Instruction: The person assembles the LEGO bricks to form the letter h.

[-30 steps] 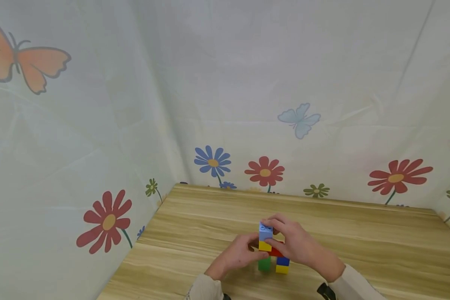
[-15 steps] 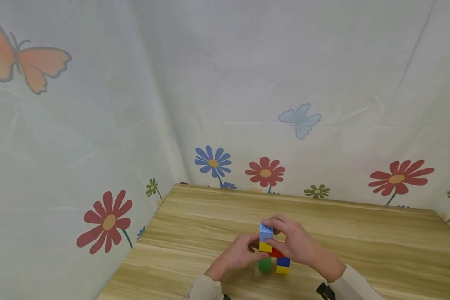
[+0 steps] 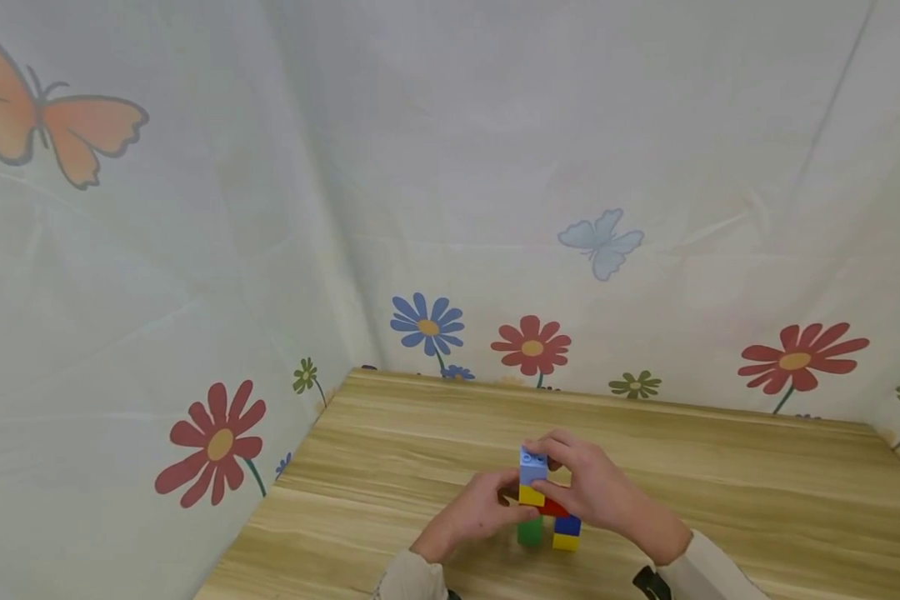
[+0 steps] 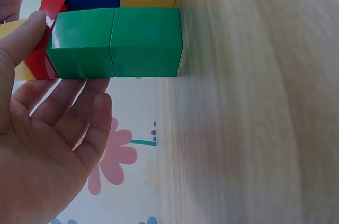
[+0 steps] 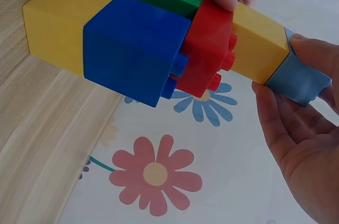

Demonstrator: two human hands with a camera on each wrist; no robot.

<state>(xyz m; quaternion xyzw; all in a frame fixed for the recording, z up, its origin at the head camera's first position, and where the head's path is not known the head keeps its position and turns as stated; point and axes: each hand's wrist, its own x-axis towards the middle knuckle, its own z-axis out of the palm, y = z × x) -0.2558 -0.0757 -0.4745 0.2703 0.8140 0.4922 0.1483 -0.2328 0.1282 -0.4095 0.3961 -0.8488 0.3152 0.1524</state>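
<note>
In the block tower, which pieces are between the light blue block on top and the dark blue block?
Between the light blue block and the dark blue block: a yellow block, then a red brick, clearest in the right wrist view.

No readable text anywhere (bricks and backdrop alike unlettered).
</note>
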